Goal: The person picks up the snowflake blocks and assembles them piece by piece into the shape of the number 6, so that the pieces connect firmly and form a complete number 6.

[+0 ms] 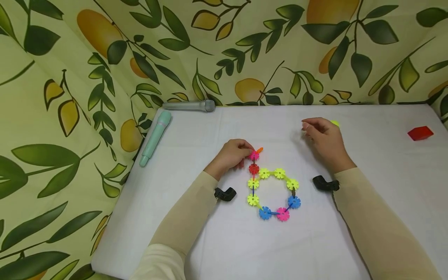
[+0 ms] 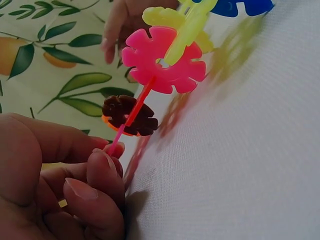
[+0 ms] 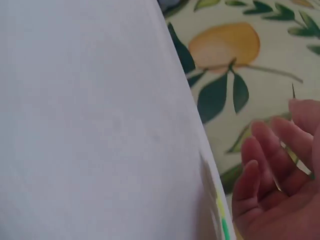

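Observation:
Notched plastic snowflake discs are linked into a ring on the table, with yellow discs, blue discs and a pink disc. A short tail rises from the ring's upper left: a red disc, then another pink disc with an orange disc at its end. My left hand pinches the pink disc of the tail between thumb and fingers. To the right, my right hand hovers over the far side of the table, fingers loosely bent, holding nothing. Partly hidden behind it lies a yellow piece.
A green microphone-shaped object lies along the table's left edge, and a grey microphone along the back edge. At far right is a red block. A leaf-patterned curtain hangs right behind the white table.

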Demonstrator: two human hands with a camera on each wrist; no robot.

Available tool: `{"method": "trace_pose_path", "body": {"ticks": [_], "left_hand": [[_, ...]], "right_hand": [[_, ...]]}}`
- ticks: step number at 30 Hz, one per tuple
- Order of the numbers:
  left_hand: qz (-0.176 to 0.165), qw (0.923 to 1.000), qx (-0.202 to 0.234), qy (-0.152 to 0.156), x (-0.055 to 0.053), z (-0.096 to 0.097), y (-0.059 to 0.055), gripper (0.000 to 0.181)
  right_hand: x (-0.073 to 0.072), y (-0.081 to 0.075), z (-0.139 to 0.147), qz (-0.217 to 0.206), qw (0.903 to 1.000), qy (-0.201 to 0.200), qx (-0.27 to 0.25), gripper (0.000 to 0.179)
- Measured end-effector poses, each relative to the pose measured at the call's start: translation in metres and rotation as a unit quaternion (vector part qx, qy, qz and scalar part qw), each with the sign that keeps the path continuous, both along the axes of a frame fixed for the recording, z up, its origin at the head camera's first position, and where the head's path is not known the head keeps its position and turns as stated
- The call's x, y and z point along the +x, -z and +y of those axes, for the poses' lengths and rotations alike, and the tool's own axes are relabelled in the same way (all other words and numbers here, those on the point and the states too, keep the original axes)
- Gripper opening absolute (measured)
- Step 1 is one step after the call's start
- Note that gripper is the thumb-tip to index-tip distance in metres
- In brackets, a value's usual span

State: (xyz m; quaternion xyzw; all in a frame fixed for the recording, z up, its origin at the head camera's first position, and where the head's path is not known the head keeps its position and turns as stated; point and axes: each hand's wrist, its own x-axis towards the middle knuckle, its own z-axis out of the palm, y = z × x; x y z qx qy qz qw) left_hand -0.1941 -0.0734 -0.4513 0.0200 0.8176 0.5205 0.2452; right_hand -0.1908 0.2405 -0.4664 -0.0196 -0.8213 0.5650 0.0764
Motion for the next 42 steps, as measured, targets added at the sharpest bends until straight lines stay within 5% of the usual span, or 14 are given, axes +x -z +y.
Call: {"method": "trace_pose_path", "body": {"ticks": [8, 13, 16, 20, 24, 27, 32, 42], "left_hand": [[0.003, 0.9999, -0.015, -0.004, 0.0, 0.0, -0.002, 0.007], [0.021, 0.9996, -0.01, -0.016, 0.0, 0.002, 0.0, 0.008], [0.032, 0.9993, 0.005, -0.019, 0.0, 0.002, 0.003, 0.01], [0.047, 0.9985, 0.023, -0.011, 0.0, 0.002, 0.007, 0.014], [0.058, 0.9981, 0.019, -0.008, -0.001, 0.002, 0.01, 0.013], [0.058, 0.9983, 0.011, -0.006, -0.001, 0.001, 0.011, 0.014], [0.045, 0.999, 0.008, 0.002, -0.005, -0.004, 0.011, 0.013], [-0.012, 0.9998, 0.011, 0.013, -0.009, -0.009, 0.007, 0.005]], "right_hand": [[-0.007, 0.007, 0.042, 0.008, 0.9918, 0.126, -0.019, 0.032], [-0.008, 0.005, 0.057, -0.022, 0.9853, 0.161, -0.052, 0.027], [-0.01, 0.005, 0.062, -0.051, 0.985, 0.162, -0.031, 0.039], [-0.013, 0.009, 0.07, -0.077, 0.9838, 0.137, 0.085, 0.056], [-0.016, 0.013, 0.078, -0.083, 0.9723, 0.086, 0.201, 0.055], [-0.016, 0.013, 0.08, -0.089, 0.9659, 0.059, 0.236, 0.05], [-0.016, 0.013, 0.079, -0.108, 0.9635, 0.069, 0.235, 0.044], [-0.011, 0.007, 0.07, -0.105, 0.9783, 0.106, 0.143, 0.042]]}}
